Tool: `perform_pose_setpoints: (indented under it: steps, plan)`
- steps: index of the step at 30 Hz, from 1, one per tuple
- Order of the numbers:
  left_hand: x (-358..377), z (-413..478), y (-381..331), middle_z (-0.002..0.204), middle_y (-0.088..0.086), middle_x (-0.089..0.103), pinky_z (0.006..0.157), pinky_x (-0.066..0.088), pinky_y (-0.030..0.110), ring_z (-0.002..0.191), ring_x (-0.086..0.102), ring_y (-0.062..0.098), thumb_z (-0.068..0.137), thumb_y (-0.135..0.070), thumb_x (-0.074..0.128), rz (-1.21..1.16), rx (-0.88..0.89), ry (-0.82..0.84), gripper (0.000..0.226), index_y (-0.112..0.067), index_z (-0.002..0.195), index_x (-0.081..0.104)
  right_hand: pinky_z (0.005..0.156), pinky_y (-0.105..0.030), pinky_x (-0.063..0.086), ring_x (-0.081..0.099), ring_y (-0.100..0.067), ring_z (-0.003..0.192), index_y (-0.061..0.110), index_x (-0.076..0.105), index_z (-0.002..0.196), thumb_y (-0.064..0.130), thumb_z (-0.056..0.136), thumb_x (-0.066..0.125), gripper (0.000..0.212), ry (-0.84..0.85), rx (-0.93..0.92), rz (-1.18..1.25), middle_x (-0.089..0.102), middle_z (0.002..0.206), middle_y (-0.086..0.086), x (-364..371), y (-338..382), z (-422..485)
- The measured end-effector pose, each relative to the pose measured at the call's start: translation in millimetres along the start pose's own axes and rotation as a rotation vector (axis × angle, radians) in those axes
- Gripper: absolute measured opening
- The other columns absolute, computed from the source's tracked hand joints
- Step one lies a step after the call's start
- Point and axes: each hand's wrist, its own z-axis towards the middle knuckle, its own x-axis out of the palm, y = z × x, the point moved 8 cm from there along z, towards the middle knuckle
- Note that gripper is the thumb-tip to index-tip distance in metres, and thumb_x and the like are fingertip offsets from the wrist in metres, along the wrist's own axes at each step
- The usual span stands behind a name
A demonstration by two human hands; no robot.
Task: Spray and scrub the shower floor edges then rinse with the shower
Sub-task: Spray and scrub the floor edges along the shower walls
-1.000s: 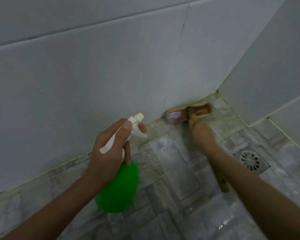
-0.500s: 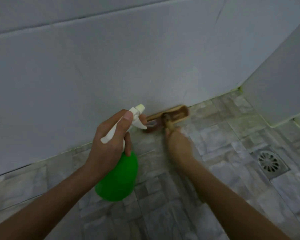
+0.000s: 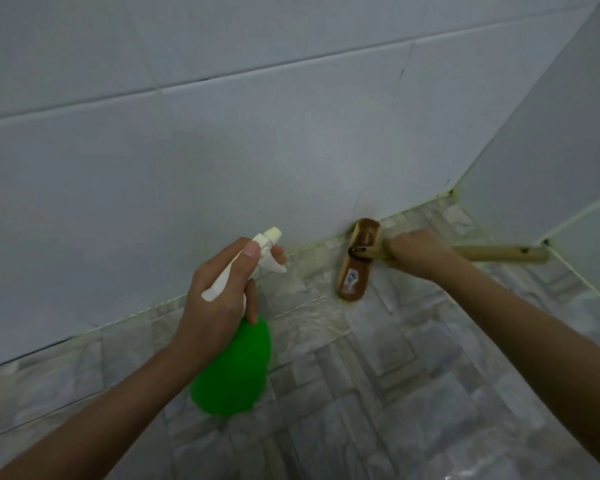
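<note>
I read left hand (image 3: 219,299) gripping the spray bottle (image 3: 232,368) neck (light, slick plastic) | right hand (image 3: 416,251) clamped on the brush (image 3: 355,261) handle by its head | stiff head on the floor (image 3: 413,341) — tip at the wall (image 3: 222,150).

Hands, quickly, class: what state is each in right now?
Left hand: closed, gripping the green spray bottle at its neck.
Right hand: closed, gripping the scrub brush by its handle.

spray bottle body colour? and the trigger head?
The spray bottle has a bright green body with a white trigger head; the head view shows it clearly.
</note>
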Motion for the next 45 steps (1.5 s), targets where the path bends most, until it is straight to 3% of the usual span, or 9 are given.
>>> perform_pose_setpoints:
  steps: [8,15,22,25,28,31,38,42,45]
  plan:
    - [6.1,-3.8,-7.7,0.102,0.0,0.074,0.042,0.041,0.023,0.036,0.044,0.02,0.101,-0.04,0.04,0.044,0.029,0.004,0.037,-0.02,0.099,0.072,0.104,-0.045,0.025,0.048,-0.031,0.093,0.014,0.067,0.08,0.007,0.071,0.064,0.012,-0.732,0.131,-0.157,0.056,0.1,-0.012,-28.3,-13.5,-34.1]
    - [15.2,-4.6,-11.6,0.104,-0.001,0.075,0.042,0.04,0.022,0.036,0.044,0.021,0.097,-0.048,0.04,0.011,0.03,0.022,0.038,-0.031,0.098,0.074,0.1,-0.047,0.028,0.044,-0.033,0.107,0.022,0.067,0.088,0.018,0.072,0.073,0.017,-0.949,0.461,0.0,0.047,0.124,-0.009,-7.1,-61.6,-54.5]
    - [26.7,1.1,-13.5,0.101,-0.003,0.075,0.041,0.039,0.021,0.035,0.044,0.022,0.098,-0.046,0.04,0.019,0.027,0.028,0.035,-0.034,0.095,0.073,0.08,-0.034,0.052,0.058,-0.02,0.085,0.027,0.012,0.151,0.007,0.091,0.054,0.076,-0.848,0.991,1.622,0.053,0.115,-0.007,55.5,-67.6,-48.5]
    - [29.1,5.3,-12.9,0.103,-0.005,0.075,0.04,0.039,0.021,0.035,0.044,0.02,0.102,-0.037,0.04,0.01,0.025,0.021,0.035,-0.04,0.093,0.074,0.09,-0.036,0.052,0.06,-0.017,0.098,0.025,0.025,0.146,0.038,0.095,0.045,0.056,-0.739,1.051,2.132,0.058,0.117,-0.001,65.1,-46.7,-18.1]
    - [30.5,9.2,-11.4,0.099,-0.001,0.075,0.04,0.039,0.023,0.035,0.044,0.022,0.098,-0.046,0.041,0.001,0.031,0.026,0.034,-0.044,0.094,0.074,0.056,-0.028,0.046,0.053,-0.015,0.065,0.013,0.054,0.1,0.038,0.094,0.045,0.027,-0.555,1.136,2.354,0.057,0.078,-0.003,55.5,-25.8,3.1]
    - [27.1,13.3,-7.3,0.1,-0.003,0.075,0.041,0.039,0.023,0.037,0.044,0.025,0.096,-0.048,0.041,-0.002,0.025,0.019,0.033,-0.046,0.095,0.074,0.052,-0.027,0.036,0.042,-0.015,0.056,0.018,0.048,0.068,0.034,0.091,0.049,0.028,-0.508,1.137,2.359,0.044,0.064,0.001,39.9,-4.1,20.9]
    - [12.2,23.2,7.0,0.104,-0.004,0.075,0.042,0.04,0.021,0.036,0.044,0.018,0.099,-0.044,0.04,0.017,0.002,-0.033,0.037,-0.024,0.102,0.071,0.053,-0.025,0.041,0.052,-0.017,0.054,0.016,0.048,0.058,0.047,0.084,0.058,0.041,-0.956,0.983,1.973,0.052,0.058,-0.003,25.3,-20.7,36.0]
    - [2.4,27.3,13.5,0.101,0.0,0.075,0.043,0.039,0.02,0.035,0.043,0.021,0.097,-0.046,0.04,0.014,-0.008,-0.066,0.041,-0.021,0.101,0.072,0.047,-0.035,0.039,0.046,-0.017,0.049,0.017,0.04,0.054,0.039,0.076,0.059,0.037,-0.871,0.843,1.925,0.041,0.052,-0.006,36.1,-20.1,55.9]
    - [-5.5,30.7,12.2,0.103,-0.002,0.074,0.043,0.039,0.02,0.036,0.043,0.02,0.098,-0.045,0.039,0.035,-0.005,-0.101,0.04,-0.022,0.102,0.071,0.048,-0.024,0.032,0.035,-0.001,0.04,0.019,0.035,0.051,0.017,0.084,0.06,0.042,-0.891,0.868,1.865,0.036,0.049,0.005,20.7,-15.3,57.9]
